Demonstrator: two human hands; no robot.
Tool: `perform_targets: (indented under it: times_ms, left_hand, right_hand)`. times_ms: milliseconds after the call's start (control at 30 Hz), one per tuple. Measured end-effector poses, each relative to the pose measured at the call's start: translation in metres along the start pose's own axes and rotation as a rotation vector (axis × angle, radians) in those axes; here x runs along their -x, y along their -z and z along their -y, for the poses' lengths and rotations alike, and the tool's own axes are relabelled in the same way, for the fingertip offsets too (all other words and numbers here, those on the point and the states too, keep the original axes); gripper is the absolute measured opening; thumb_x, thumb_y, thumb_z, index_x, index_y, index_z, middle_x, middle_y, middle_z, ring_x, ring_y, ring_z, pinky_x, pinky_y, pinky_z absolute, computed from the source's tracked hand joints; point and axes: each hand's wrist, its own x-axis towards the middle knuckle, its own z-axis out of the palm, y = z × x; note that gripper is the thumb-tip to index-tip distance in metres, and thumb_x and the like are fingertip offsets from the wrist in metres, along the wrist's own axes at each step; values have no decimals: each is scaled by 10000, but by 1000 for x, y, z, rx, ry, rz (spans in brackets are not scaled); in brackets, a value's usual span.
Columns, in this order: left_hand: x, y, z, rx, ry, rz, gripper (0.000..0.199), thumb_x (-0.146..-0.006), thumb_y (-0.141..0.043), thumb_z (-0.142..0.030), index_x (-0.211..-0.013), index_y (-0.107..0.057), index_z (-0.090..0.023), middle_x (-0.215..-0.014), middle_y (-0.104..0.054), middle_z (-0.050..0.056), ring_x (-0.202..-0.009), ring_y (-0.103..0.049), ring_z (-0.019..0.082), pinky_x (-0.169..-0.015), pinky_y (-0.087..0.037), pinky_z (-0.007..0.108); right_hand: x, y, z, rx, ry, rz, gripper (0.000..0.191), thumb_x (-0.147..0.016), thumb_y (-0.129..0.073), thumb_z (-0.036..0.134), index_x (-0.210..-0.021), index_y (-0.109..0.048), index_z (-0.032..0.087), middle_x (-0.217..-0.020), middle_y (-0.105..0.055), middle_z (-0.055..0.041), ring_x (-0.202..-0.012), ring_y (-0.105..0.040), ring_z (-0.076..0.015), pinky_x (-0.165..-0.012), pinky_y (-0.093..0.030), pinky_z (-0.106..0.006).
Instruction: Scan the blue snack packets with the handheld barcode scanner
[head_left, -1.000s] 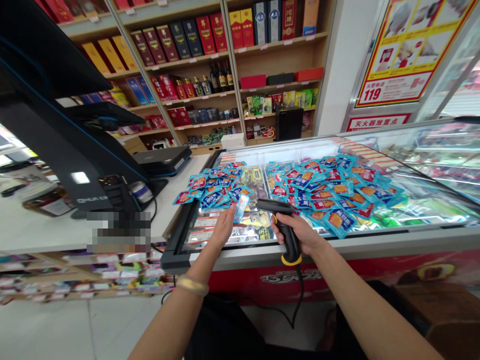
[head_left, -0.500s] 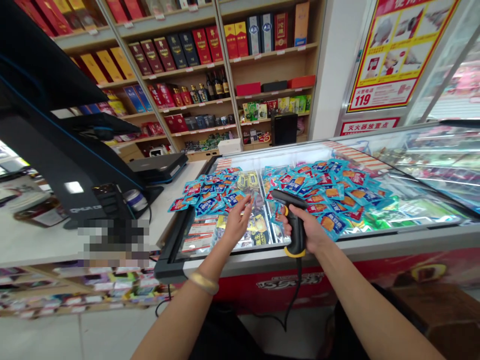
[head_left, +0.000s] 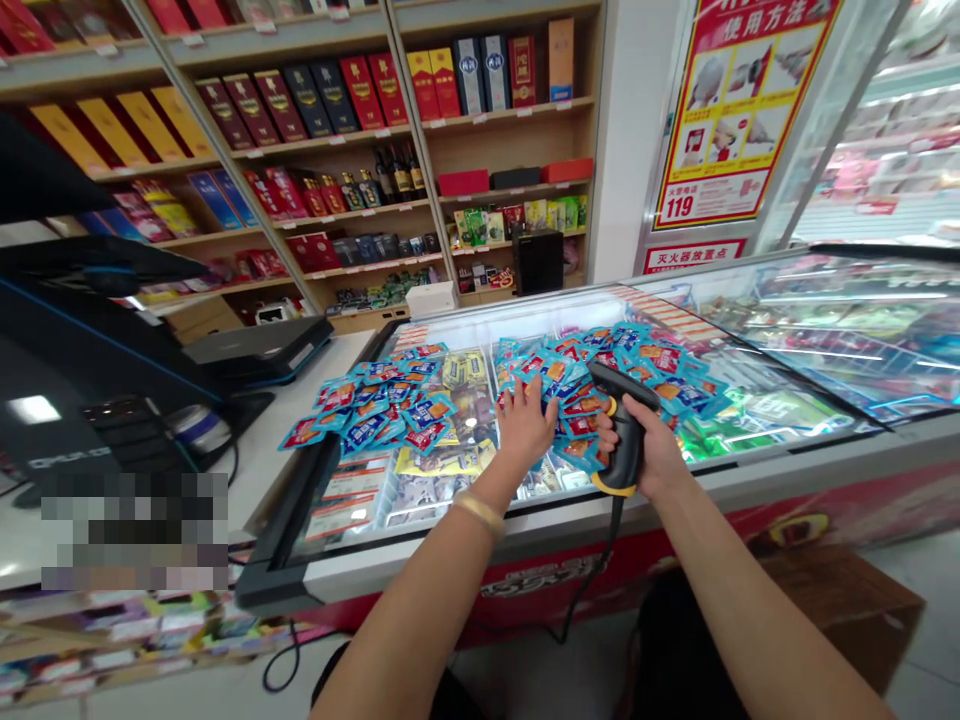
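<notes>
My right hand (head_left: 651, 450) is wrapped round the grip of a black and yellow barcode scanner (head_left: 628, 425), its head pointing left and its cable hanging down. With fingers spread, my left hand (head_left: 525, 425) reaches over the near left side of a heap of blue and red snack packets (head_left: 667, 358). Whether its fingertips touch them I cannot tell. A second, smaller pile of the same packets (head_left: 379, 395) lies further left, partly over the freezer's edge. Both piles rest on the glass top of a chest freezer (head_left: 352, 500).
To the left is a white counter (head_left: 259, 450) with a black checkout terminal (head_left: 67, 370) and a flat dark device (head_left: 259, 348). Shelves of boxed bottles (head_left: 367, 95) stand behind the freezer. A brown box (head_left: 847, 610) sits on the floor at right.
My left hand has moved right, from the gap between the piles to the larger heap, and its fingers have spread. The scanner has shifted slightly right. The view has turned too.
</notes>
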Motion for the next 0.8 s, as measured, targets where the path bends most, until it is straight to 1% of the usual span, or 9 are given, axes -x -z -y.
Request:
perform_targets:
  times_ms: [100,167,233,333,433,500,600,700,800]
  left_hand:
    - [2,5,1,-5,-6,-9,574,-929,-380,-497,-1449,-357,-256,-1530,-316,158,-1409,-256,389,-1091,-194,648]
    - [1,15,4,-28,-27,-40,575,-931,-386,-471,-1458,-342,-244,-1527,-319,160,-1415,-245,382,-1100,-194,635]
    - [0,28,11,-69,-56,-99,563,-924,-415,-434,-1445,-364,-225,-1501,-360,169,-1403,-280,369,-1104,-211,614]
    - [-2,49,36,-169,-52,-191,558,-877,-502,-367,-1398,-429,-178,-1430,-441,192,-1350,-366,357,-1101,-251,575]
    - [-2,71,73,-270,32,-242,600,-814,-572,-316,-1384,-445,-176,-1422,-448,189,-1338,-380,357,-1095,-275,546]
    - [1,83,97,-323,108,-241,630,-785,-599,-314,-1383,-446,-191,-1416,-461,181,-1351,-356,370,-1091,-270,556]
    - [9,94,122,-370,173,-174,649,-773,-614,-346,-1380,-448,-189,-1380,-506,182,-1359,-329,396,-1088,-243,590]
    - [16,97,130,-375,161,-144,579,-804,-583,-346,-1351,-480,-187,-1367,-523,172,-1345,-348,389,-1098,-219,584]
    - [20,97,129,-365,154,-157,510,-828,-560,-317,-1319,-513,-186,-1352,-533,171,-1320,-382,369,-1100,-225,562]
  right_hand:
    - [0,-1,-1,-34,3,-7,245,-737,-656,431,-802,-538,226,-640,-506,11,-478,-433,-114,-436,-427,-251]
    - [1,-6,-1,-71,8,-1,230,-733,-667,403,-799,-549,217,-644,-503,13,-482,-425,-104,-436,-423,-239]
    - [2,-13,-3,-88,9,16,216,-737,-668,386,-788,-551,212,-640,-498,14,-485,-421,-102,-438,-422,-234]
    - [0,-26,-11,-79,3,52,214,-747,-663,393,-783,-557,210,-635,-504,13,-485,-425,-105,-440,-424,-236]
    - [-4,-42,-26,-63,-23,90,224,-743,-677,390,-785,-569,198,-633,-521,13,-481,-437,-96,-443,-424,-225]
    - [-9,-54,-38,-51,-68,117,235,-740,-686,391,-761,-562,192,-625,-527,11,-481,-453,-93,-444,-426,-217]
    - [-15,-72,-57,-53,-145,148,236,-743,-689,381,-732,-561,183,-613,-538,8,-475,-466,-88,-444,-428,-209]
    - [-18,-85,-73,-72,-207,151,210,-751,-684,356,-763,-596,165,-603,-544,11,-462,-467,-76,-437,-423,-191]
    - [-19,-89,-82,-68,-241,132,199,-763,-674,349,-766,-607,161,-599,-552,8,-455,-472,-73,-423,-418,-181]
